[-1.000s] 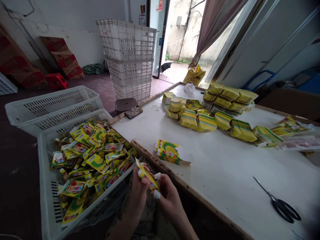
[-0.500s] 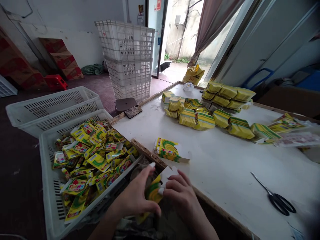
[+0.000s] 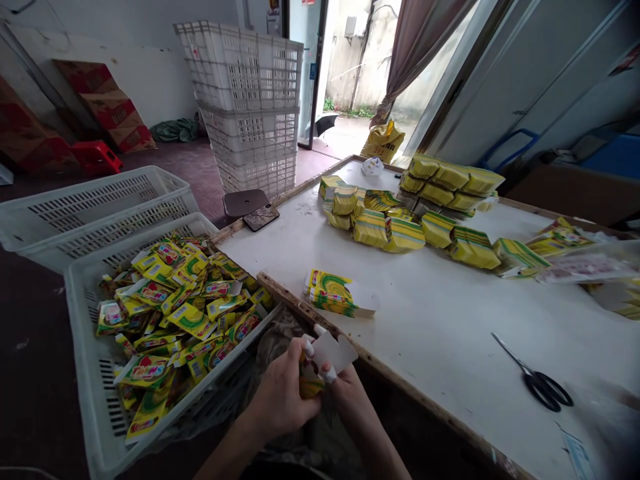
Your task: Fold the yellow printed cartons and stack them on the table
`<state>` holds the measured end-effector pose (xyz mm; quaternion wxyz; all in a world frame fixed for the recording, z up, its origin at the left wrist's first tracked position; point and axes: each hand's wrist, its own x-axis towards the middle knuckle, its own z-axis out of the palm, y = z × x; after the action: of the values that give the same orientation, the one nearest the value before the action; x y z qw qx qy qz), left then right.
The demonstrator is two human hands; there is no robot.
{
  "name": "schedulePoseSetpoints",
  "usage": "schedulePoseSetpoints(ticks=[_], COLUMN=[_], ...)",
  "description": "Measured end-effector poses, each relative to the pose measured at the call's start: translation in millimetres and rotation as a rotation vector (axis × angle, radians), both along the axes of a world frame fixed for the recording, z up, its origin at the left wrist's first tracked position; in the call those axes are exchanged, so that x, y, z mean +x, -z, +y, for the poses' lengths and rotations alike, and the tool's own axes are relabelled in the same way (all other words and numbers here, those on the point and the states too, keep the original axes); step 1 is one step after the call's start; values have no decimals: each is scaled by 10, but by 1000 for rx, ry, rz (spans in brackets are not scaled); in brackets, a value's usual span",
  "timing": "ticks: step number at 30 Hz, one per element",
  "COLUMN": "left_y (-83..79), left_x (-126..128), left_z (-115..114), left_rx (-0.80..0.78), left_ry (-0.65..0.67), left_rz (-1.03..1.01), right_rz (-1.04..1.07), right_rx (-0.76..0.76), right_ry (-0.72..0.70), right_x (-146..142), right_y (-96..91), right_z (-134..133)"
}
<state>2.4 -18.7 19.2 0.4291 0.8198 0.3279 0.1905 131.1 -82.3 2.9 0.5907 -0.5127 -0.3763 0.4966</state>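
Hands meet just off the near edge of the counter [image 3: 440, 333], low in the head view. The left hand [image 3: 280, 403] is curled shut around the yellow printed end of a flat carton [image 3: 334, 352]. The right hand [image 3: 353, 400] pinches the same carton from the other side, thumb and forefinger closed on its white unprinted face. Several fingertips [image 3: 321, 330] wear white covers. The carton is tilted up with its white side to the camera, held in the air just short of the counter's wooden rim and not touching it.

On the counter, just beyond that rim, lies a small stack of cartons [image 3: 330, 293], yellow and green print up. Towards the counter's right end lie black scissors [image 3: 540, 387], well apart from the hands. Bundles of yellow packs [image 3: 400, 230] sit in a row along the counter's far side.

Against the counter's left edge stands a white crate [image 3: 95, 413] heaped with yellow sachets [image 3: 175, 307]. A phone [image 3: 261, 217] rests at the counter's far left corner.
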Motion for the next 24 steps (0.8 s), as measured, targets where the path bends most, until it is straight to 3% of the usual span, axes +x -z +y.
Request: schedulePoseSetpoints(ticks=[4, 7, 10, 15, 19, 21, 24], left_y=[64, 161, 194, 73, -30, -56, -61], left_x=[16, 32, 4, -101, -123, -102, -62], left_z=[56, 50, 56, 124, 157, 156, 145], left_rx=[-25, 81, 163, 172, 120, 115, 141], left_ry=[-10, -118, -190, -115, -26, -12, -42], left_rz=[-43, -87, -10, 66, 76, 61, 57], right_rz=[-381, -516, -565, -826, -781, -739, -725], right_rx=[129, 164, 182, 218, 166, 159, 166], right_ry=[-59, 76, 200, -82, -206, -230, -151], right_x=[0, 52, 126, 265, 412, 440, 375], right_y=[-26, 37, 122, 81, -136, -209, -188], right_z=[-48, -29, -3, -30, -56, -54, -32])
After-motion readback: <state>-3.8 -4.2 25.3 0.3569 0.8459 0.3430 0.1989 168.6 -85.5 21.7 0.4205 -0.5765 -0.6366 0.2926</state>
